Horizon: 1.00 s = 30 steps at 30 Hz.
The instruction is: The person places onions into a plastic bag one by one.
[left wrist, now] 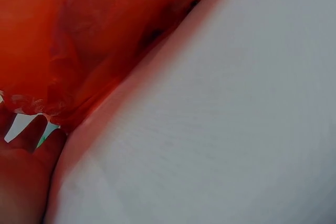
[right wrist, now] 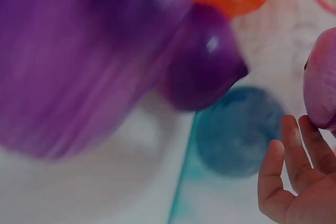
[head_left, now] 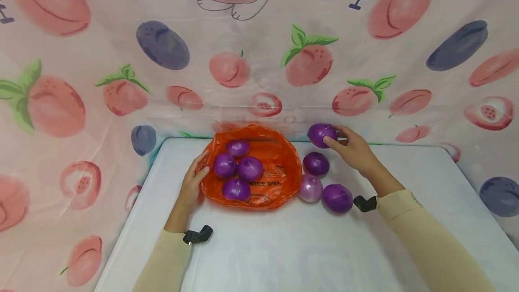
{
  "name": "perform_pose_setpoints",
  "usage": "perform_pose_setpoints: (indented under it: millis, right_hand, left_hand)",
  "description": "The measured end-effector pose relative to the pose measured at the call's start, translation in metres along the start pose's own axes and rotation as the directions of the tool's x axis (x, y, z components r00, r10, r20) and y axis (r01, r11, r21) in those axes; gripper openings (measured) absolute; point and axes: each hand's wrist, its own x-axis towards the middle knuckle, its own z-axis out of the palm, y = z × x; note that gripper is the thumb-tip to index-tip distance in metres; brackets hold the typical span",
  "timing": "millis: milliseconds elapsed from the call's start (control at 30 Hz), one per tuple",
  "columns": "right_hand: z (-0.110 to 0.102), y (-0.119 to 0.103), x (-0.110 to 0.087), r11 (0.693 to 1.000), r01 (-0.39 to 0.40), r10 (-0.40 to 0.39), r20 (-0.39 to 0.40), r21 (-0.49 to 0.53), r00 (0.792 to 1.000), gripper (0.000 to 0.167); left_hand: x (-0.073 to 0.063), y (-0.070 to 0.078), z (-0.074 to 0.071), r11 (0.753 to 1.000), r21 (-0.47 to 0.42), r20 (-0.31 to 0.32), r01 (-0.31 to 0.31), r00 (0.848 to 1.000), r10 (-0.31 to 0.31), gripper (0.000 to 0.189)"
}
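An orange plastic bag (head_left: 279, 148) lies wide open, with several purple onions (head_left: 237, 190) inside its left half. My left hand (head_left: 192, 181) holds the bag's left rim, thumb on the near side and fingers along the outside. In the left wrist view, fingers (left wrist: 31, 140) meet the crinkled edge of the bag (left wrist: 63, 51). Right of the bag, my right hand (head_left: 350, 148) pinches a purple onion (head_left: 320, 135) between thumb and fingers, raised near the back edge. Below it lie a dark onion (head_left: 316, 164), a paler onion (head_left: 310, 188) and another dark onion (head_left: 338, 198).
The white table (head_left: 275, 251) ends at the back against a fruit-print cloth (head_left: 251, 48), which also hangs at both sides. Black wrist cameras (head_left: 198, 234) sit on both forearms. The right one is close to the nearest loose onion.
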Motion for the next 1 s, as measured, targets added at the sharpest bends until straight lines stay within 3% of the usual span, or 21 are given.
perform_pose_setpoints:
  millis: [233,533,767,1000]
  right_hand:
    - [0.012,-0.031,-0.012,0.999,0.042,-0.042,0.006,0.018,0.999,0.075]
    - [0.034,-0.063,-0.019,0.996,0.081,-0.082,0.048,0.027,0.995,0.075]
    - [0.056,-0.079,-0.019,0.992,0.090,-0.098,0.087,0.091,0.991,0.072]
    - [0.078,-0.092,-0.012,0.986,0.113,-0.124,0.086,0.126,0.988,0.072]
  left_hand:
    - [0.000,-0.002,-0.001,0.998,-0.057,0.025,0.000,1.000,0.002,0.051]
    - [0.000,-0.003,-0.002,0.998,-0.055,0.037,-0.005,0.999,0.007,0.050]
    - [0.000,0.000,0.001,0.994,-0.112,0.050,-0.006,0.999,0.011,0.052]
    - [0.000,0.000,0.000,0.994,-0.105,0.045,0.011,0.999,-0.006,0.051]
